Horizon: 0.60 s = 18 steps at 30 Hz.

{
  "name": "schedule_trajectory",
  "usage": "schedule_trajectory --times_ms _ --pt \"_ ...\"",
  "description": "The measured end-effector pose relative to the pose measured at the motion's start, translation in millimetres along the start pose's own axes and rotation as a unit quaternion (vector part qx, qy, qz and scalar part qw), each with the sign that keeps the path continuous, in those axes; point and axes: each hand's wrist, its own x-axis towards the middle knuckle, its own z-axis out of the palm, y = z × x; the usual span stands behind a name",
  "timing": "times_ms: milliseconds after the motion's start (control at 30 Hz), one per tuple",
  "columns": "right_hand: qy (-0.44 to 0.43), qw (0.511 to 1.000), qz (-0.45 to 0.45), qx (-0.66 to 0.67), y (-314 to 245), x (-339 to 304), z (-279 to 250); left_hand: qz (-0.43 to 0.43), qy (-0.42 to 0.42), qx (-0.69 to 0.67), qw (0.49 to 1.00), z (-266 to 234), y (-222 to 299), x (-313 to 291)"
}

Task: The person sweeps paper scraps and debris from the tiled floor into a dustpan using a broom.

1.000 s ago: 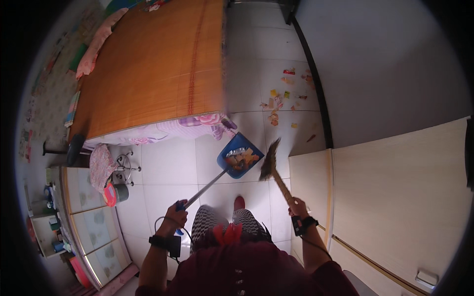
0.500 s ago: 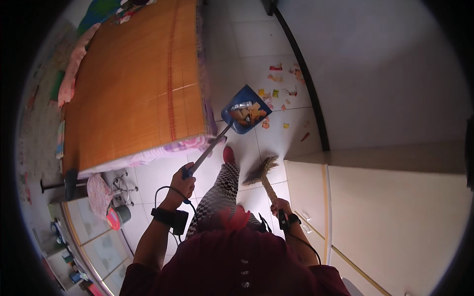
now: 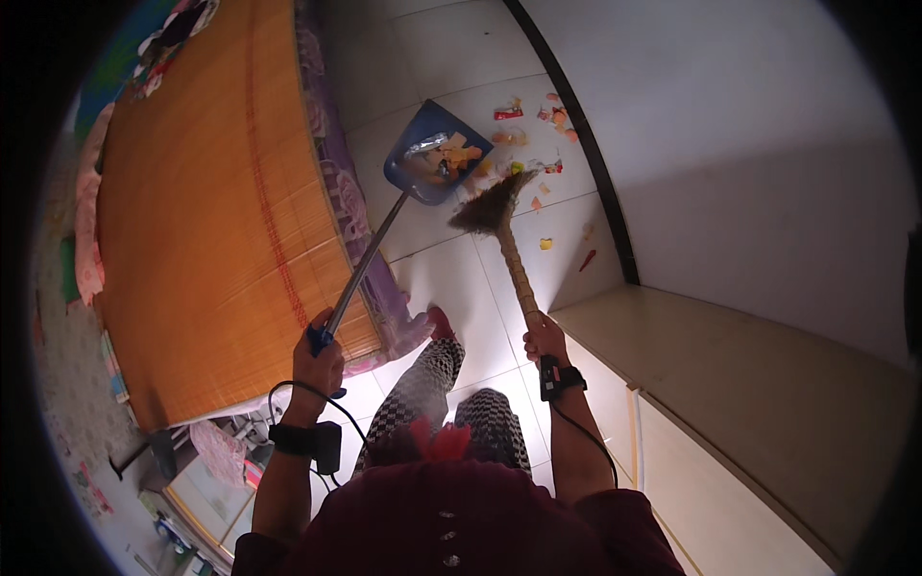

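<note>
My left hand is closed round the blue grip of a long-handled dustpan. The blue dustpan lies on the floor beside the bed, with scraps of paper and wrappers in it. In my right hand is a short broom with a wrapped, straw-coloured handle. Its dark bristles are on or just above the tiles at the dustpan's right, near the open edge. Loose litter lies to the right of the pan, partly hidden behind the bristles.
A bed with an orange mat fills the left side. On the right stand a pale cabinet and a white panel with a dark bottom edge. A yellow scrap and a red strip lie on the floor.
The broom has swung forward from near my feet to beside the dustpan. My view has shifted forward and right, and the dustpan appears farther up and left.
</note>
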Motion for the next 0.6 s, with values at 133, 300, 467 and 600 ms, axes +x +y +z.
schedule_trajectory --times_ms 133,300,467,600 --pt "0.089 0.993 -0.040 -0.072 -46 -28 -10 -0.013 0.001 0.054 0.998 27 32 24" --pt "0.195 0.977 -0.043 -0.071 -50 -34 -67 -0.043 0.000 0.044 0.998 56 50 44" --pt "0.242 0.966 0.054 0.068 -70 47 -122 -0.059 0.021 0.028 0.998 90 68 58" --pt "0.153 0.980 -0.017 0.129 -140 93 -135 -0.070 0.016 0.005 0.997 132 84 63"
